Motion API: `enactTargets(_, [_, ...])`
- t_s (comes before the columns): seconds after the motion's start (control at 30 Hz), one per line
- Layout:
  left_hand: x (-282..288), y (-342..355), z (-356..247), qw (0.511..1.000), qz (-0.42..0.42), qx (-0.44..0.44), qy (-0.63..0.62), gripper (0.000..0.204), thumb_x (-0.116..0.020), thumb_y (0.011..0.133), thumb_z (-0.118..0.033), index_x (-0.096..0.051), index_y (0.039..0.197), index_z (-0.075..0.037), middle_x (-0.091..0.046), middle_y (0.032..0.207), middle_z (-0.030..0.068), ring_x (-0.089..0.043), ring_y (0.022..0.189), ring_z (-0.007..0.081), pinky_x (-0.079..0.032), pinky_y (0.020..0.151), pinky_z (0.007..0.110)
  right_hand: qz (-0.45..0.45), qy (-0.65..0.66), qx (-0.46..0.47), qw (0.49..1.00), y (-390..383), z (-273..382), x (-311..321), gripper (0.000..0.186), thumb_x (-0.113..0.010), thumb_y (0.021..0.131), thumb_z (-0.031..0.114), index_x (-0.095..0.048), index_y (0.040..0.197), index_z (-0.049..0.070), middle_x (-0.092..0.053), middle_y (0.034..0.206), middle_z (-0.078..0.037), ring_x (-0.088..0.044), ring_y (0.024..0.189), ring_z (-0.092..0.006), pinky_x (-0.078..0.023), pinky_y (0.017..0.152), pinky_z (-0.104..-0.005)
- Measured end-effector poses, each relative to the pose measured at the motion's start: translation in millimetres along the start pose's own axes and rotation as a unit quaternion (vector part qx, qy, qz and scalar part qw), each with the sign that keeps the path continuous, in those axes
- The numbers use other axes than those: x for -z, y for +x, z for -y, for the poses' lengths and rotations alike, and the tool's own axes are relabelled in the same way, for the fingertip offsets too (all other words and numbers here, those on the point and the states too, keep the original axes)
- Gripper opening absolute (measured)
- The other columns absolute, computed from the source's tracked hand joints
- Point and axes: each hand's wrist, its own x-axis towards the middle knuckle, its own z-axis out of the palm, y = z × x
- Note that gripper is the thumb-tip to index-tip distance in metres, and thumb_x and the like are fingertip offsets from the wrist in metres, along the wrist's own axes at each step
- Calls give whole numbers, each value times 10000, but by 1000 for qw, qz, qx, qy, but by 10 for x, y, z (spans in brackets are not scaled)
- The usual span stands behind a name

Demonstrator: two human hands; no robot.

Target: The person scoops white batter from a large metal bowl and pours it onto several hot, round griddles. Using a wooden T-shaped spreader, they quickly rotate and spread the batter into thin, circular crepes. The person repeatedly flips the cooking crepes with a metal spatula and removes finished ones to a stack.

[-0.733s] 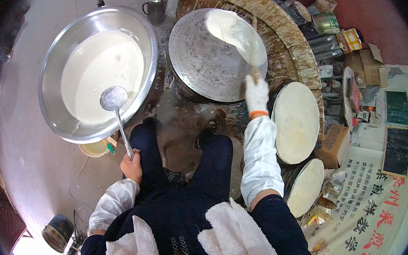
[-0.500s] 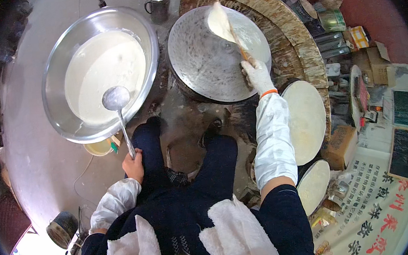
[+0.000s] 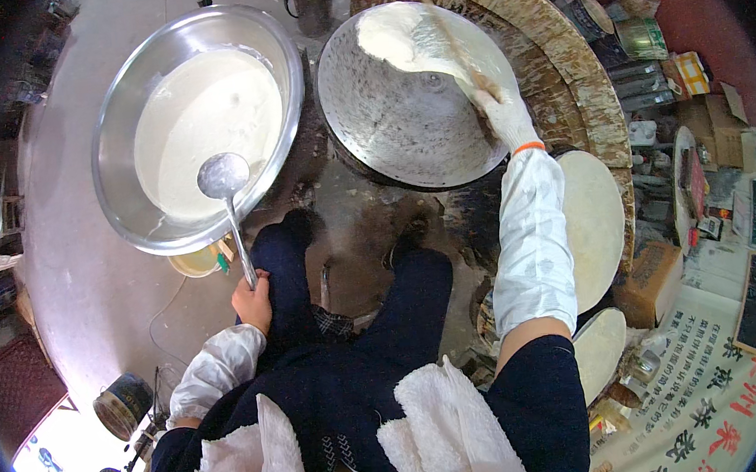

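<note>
My right hand, in a white glove, is closed round a wooden spreader laid across the far right of a round griddle. White batter forms a thick mass at the griddle's far side and a thin layer along its right. The near left of the metal is bare and mottled grey. My bare left hand grips the handle of a metal ladle. The ladle's bowl hangs over the near edge of the batter in a wide steel basin, left of the griddle.
A curved, batter-stained surround borders the griddle. Two pale round flatbreads lie at the right, a large one and a smaller one. Behind the basin stands a metal jug. Cardboard boxes and a printed banner are farther right.
My right hand has swung rightward with the spreader. The batter mass on the griddle now looks broader across the far side. The left hand keeps the ladle over the basin; the whole view has shifted slightly.
</note>
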Motion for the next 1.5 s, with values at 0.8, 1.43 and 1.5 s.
enactTargets(0.8, [-52, -88, 15, 999, -30, 15, 27, 227, -641, 876, -244, -725, 947, -45, -728, 855, 159, -714, 848, 277, -523, 789, 372, 200, 24, 105, 974, -1092, 520, -322, 406, -608, 943, 236, -614, 1320, 85, -679, 1164, -226, -660, 1103, -329, -500, 945, -366])
enactTargets(1.43, [86, -80, 68, 1000, 1, 10, 9, 265, -642, 904, -259, -728, 985, -22, -738, 889, 147, -707, 863, 249, -517, 807, 360, 130, 451, -211, 857, -1803, 1162, -1007, 344, -714, 879, 175, -639, 1173, 13, -589, 771, 0, -545, 605, -108, -424, 534, -262])
enactTargets(1.5, [90, -48, 87, 1000, -9, -2, -8, 227, -643, 878, -259, -728, 959, -65, -723, 843, 148, -709, 822, 273, -521, 780, 372, 124, 534, -247, 799, -1653, 1719, -1351, 328, -686, 904, 163, -579, 1184, 30, -621, 773, -34, -586, 586, -147, -460, 512, -283])
